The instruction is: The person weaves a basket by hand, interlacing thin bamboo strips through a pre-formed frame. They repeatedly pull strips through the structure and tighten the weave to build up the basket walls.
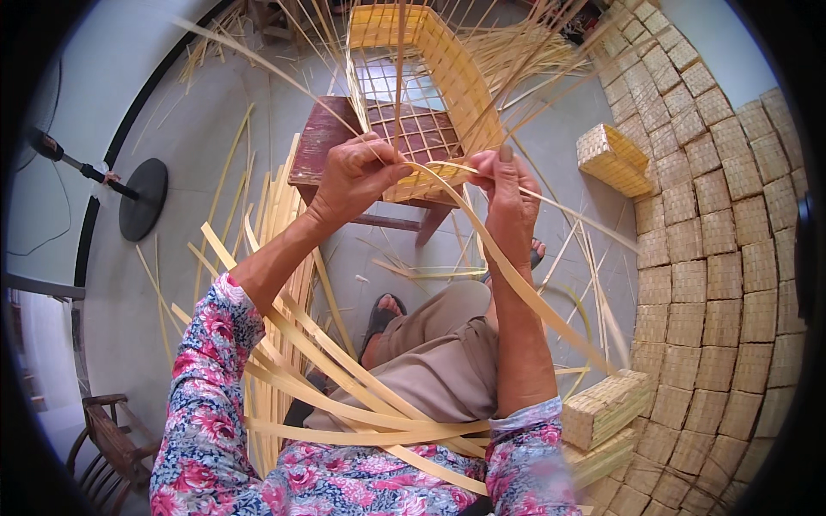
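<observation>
A half-woven yellow basket (465, 95) with open grid bottom and long upright splints rests on a dark red wooden stool (314, 129). My left hand (353, 172) is closed on a pale bamboo strip at the basket's near end. My right hand (508, 185) pinches strip material at the near right corner, thumb pointing up. A long flat bamboo strip (482, 232) arches from between my hands down past my right forearm. Several loose strips (379, 400) lie across my lap.
Stacked small woven baskets (714, 258) fill the right side; single ones (611, 163) lie beside them. Scattered strips (219, 172) are on the grey floor. A black round stand (143, 199) is at left, a small wooden chair (116, 434) at lower left.
</observation>
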Action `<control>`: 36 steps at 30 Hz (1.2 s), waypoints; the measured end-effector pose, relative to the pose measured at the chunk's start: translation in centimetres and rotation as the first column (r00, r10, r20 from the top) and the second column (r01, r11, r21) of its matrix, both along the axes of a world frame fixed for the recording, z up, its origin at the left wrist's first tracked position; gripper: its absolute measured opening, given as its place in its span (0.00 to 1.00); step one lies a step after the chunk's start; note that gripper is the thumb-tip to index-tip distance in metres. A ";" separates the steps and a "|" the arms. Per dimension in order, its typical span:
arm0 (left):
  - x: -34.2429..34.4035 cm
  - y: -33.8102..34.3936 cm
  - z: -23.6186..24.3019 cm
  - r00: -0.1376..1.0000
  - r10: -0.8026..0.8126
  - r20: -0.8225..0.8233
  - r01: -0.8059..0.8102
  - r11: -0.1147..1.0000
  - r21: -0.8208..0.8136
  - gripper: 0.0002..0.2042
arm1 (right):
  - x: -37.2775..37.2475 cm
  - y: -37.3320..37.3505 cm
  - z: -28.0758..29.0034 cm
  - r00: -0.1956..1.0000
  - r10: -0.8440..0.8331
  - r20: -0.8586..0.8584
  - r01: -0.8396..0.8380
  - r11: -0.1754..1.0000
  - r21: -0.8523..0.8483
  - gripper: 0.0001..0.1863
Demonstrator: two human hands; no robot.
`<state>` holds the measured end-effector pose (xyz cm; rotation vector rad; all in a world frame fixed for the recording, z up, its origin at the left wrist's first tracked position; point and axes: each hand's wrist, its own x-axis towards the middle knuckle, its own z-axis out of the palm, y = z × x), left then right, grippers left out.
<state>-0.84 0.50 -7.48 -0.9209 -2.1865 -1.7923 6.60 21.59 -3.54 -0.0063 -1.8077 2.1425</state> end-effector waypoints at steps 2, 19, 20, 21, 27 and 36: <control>-0.1 -0.1 0.0 1.000 0.012 -0.020 -0.013 1.000 -0.018 0.06 | -0.3 -0.2 0.3 0.996 -0.082 0.019 0.081 0.995 0.052 0.14; 0.2 0.3 0.4 0.998 0.006 0.069 -0.004 1.000 -0.021 0.04 | -0.6 1.3 1.3 0.930 -0.323 -0.176 0.330 0.944 0.012 0.17; 0.3 0.2 0.4 0.998 -0.001 0.065 0.002 1.000 -0.018 0.04 | -0.8 1.4 1.5 0.910 -0.395 -0.124 0.402 0.915 0.041 0.17; 0.4 0.2 0.5 0.998 -0.007 0.060 0.008 1.000 -0.015 0.04 | -1.2 1.6 1.6 0.882 -0.465 -0.074 0.470 0.880 0.074 0.18; 0.6 0.1 0.5 0.999 -0.014 0.035 0.014 1.000 0.016 0.04 | -2.2 2.8 1.8 0.917 -0.388 0.091 0.379 0.920 0.096 0.25; 0.6 0.6 1.4 1.000 -0.013 0.029 0.014 0.999 -0.043 0.03 | -1.9 2.6 1.1 0.867 -0.466 -0.177 0.474 0.880 0.008 0.11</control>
